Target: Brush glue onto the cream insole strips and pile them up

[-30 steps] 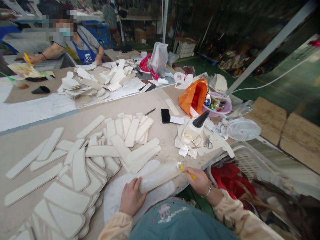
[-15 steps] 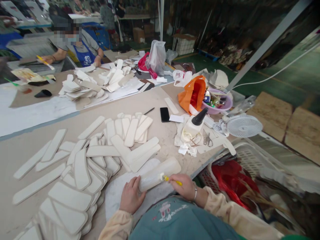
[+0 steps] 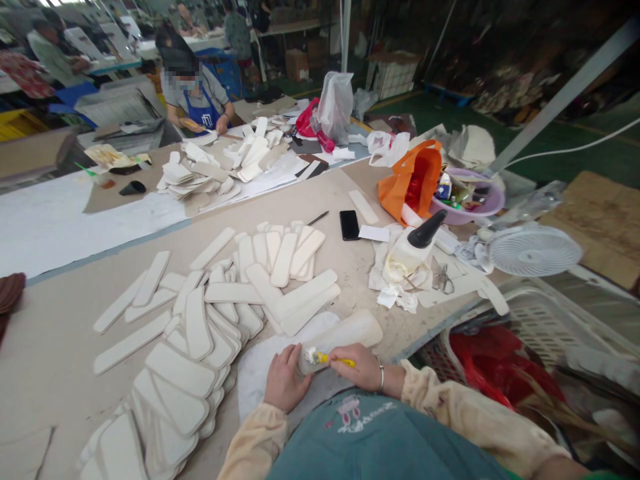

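Note:
In my right hand (image 3: 357, 365) is a small yellow-handled brush (image 3: 325, 359), its bristles loaded with white paste. The bristles touch the near left end of a long, pale, rounded strip (image 3: 353, 331). My left hand (image 3: 287, 378) rests with its fingers extended at that same end of the strip. Beneath the strip lies a white sheet (image 3: 255, 367) on the table. To the left, a big heap of similar white strips (image 3: 200, 343) fans out across the tabletop.
A white bottle with a black nozzle (image 3: 405, 253) stands on stained paper beyond the strip. Near it are a black phone (image 3: 349, 225), an orange bag (image 3: 407, 183), a purple basin (image 3: 473, 207) and a white fan (image 3: 535, 250). A co-worker (image 3: 197, 100) works across the table.
The brush in my right hand has moved along the strip toward my left hand. My view has turned somewhat left. The co-worker's hands have come closer together.

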Action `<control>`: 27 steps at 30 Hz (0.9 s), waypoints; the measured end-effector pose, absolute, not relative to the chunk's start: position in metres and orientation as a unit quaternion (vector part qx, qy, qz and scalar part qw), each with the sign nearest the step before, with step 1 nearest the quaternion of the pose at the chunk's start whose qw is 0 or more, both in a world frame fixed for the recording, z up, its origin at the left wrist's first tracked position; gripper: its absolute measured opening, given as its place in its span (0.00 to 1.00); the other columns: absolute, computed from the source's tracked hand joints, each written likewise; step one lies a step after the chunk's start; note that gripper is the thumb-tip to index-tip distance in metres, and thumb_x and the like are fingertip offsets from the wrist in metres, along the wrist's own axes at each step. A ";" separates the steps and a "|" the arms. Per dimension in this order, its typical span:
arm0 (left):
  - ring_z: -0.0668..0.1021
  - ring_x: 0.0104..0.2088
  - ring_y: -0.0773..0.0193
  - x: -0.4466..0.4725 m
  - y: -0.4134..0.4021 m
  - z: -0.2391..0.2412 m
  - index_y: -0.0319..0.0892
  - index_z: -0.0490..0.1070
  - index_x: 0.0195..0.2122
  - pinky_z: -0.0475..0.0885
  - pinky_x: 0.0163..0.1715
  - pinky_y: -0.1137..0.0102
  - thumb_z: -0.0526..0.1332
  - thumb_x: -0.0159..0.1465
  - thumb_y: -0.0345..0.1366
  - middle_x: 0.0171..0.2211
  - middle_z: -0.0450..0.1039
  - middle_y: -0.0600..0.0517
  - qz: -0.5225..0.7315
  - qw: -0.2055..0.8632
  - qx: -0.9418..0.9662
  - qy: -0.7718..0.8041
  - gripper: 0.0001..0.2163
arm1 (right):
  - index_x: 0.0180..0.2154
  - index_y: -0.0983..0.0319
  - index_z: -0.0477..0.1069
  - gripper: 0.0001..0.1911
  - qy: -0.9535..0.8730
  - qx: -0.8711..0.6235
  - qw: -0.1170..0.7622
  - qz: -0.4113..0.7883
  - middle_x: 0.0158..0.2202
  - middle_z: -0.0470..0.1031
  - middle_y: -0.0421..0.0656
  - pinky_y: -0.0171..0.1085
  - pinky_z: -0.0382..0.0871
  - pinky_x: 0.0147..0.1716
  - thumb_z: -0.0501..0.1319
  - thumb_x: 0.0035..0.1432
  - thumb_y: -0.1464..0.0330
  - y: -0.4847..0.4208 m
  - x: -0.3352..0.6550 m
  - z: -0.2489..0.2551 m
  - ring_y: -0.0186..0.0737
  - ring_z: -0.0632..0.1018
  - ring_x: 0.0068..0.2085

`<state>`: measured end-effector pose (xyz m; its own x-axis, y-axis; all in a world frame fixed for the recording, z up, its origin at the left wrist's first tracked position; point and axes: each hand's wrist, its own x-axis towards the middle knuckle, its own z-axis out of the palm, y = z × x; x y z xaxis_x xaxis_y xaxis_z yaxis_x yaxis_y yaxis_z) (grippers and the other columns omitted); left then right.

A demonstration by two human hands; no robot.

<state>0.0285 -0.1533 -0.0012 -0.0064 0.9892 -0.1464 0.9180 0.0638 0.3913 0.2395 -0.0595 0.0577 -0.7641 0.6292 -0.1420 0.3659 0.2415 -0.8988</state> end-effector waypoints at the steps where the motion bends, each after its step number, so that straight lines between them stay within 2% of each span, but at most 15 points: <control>1: 0.68 0.49 0.53 0.028 -0.154 -0.001 0.40 0.57 0.55 0.61 0.51 0.56 0.58 0.53 0.44 0.51 0.63 0.42 0.093 0.192 0.678 0.703 0.29 | 0.33 0.61 0.73 0.12 -0.777 -0.336 0.125 0.518 0.23 0.73 0.37 0.29 0.64 0.28 0.52 0.58 0.65 -0.058 0.242 0.055 0.32 0.73 0.27; 8: 0.69 0.49 0.54 0.026 -0.155 -0.005 0.40 0.59 0.54 0.62 0.50 0.56 0.58 0.53 0.43 0.50 0.64 0.42 0.110 0.181 0.683 0.699 0.28 | 0.33 0.61 0.70 0.12 -0.730 -0.480 0.161 0.459 0.19 0.69 0.36 0.30 0.64 0.26 0.50 0.59 0.64 -0.046 0.297 0.064 0.32 0.72 0.24; 17: 0.70 0.48 0.53 0.024 -0.154 -0.011 0.41 0.59 0.54 0.65 0.48 0.55 0.59 0.52 0.45 0.49 0.66 0.43 0.128 0.185 0.686 0.692 0.28 | 0.33 0.61 0.72 0.12 -0.712 -0.352 0.140 0.591 0.22 0.73 0.37 0.29 0.65 0.29 0.52 0.58 0.64 -0.060 0.241 0.055 0.31 0.73 0.26; 22: 0.70 0.48 0.53 0.024 -0.155 -0.011 0.42 0.58 0.54 0.64 0.49 0.55 0.58 0.54 0.46 0.49 0.65 0.43 0.128 0.180 0.691 0.688 0.27 | 0.35 0.61 0.72 0.11 -0.679 -0.379 0.153 0.610 0.21 0.73 0.36 0.29 0.66 0.29 0.53 0.57 0.65 -0.058 0.238 0.039 0.31 0.73 0.25; 27: 0.70 0.49 0.54 0.023 -0.154 -0.012 0.42 0.59 0.54 0.63 0.50 0.56 0.56 0.55 0.46 0.50 0.65 0.44 0.116 0.174 0.691 0.692 0.26 | 0.34 0.62 0.72 0.12 -0.640 -0.460 0.186 0.587 0.19 0.71 0.37 0.30 0.66 0.26 0.52 0.57 0.65 -0.048 0.279 0.035 0.32 0.72 0.23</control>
